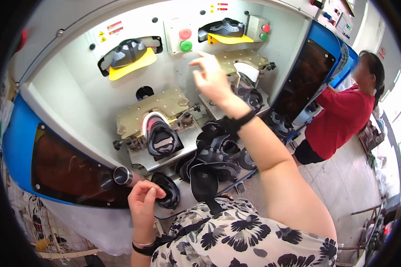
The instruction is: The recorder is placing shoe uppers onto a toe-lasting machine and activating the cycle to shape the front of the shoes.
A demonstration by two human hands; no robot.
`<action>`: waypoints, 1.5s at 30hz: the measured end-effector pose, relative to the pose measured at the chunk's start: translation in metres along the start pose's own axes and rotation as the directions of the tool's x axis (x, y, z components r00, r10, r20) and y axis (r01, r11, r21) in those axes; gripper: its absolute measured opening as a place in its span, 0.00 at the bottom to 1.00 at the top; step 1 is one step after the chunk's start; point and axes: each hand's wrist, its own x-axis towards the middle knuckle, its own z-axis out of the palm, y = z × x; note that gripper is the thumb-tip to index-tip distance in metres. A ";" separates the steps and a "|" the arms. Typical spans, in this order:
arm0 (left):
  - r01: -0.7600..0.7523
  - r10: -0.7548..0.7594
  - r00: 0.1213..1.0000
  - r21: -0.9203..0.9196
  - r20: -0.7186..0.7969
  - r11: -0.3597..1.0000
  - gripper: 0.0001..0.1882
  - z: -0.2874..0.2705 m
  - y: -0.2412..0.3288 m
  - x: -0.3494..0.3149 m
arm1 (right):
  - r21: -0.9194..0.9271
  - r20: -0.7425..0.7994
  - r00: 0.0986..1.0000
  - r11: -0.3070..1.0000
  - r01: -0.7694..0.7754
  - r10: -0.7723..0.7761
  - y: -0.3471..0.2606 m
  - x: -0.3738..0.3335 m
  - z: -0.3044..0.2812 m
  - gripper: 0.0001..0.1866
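Note:
My right hand [213, 81] is raised before the machine's back wall with its fingers apart, holding nothing. Its fingertips are nearest the green button [186, 46], below a red button [185, 34] on a white box. Low on the left, my left hand [143, 201] has its fingers curled to the thumb; what is in them, if anything, is hidden. Beside it a dark shoe upper [167, 191] lies on the ledge. Another shoe upper [161, 139] sits in the left metal clamp [153, 111], a white band round its end. Two uppers [128, 52] [227, 27] rest on yellow holders above.
Several dark shoe uppers [216, 153] are heaped on the ledge between the stations. A pinkish cylinder [123, 176] with a dark round end lies by my left hand. On the right, a person in a red top [345, 115] stands at the neighbouring blue machine.

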 end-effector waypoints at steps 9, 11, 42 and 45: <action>0.129 -0.131 0.981 -0.020 -0.147 0.991 0.06 -0.011 -0.025 -0.004 | -0.520 0.259 0.890 0.831 -0.200 0.376 0.082 -0.137 -0.153 0.18; 0.137 -0.134 0.985 0.016 -0.110 0.990 0.06 0.006 -0.023 0.002 | -0.469 0.245 0.873 0.840 -0.273 0.421 0.094 -0.159 -0.152 0.20; 0.310 -0.303 0.950 -0.112 0.076 0.944 0.31 0.209 -0.075 0.035 | 0.261 0.239 0.873 0.894 0.363 -0.424 -0.014 -0.189 -0.177 0.18; 0.363 -0.363 0.932 -0.001 0.019 0.932 0.31 0.197 -0.073 0.029 | 0.458 0.231 0.884 0.847 0.270 -0.407 -0.006 -0.202 -0.189 0.18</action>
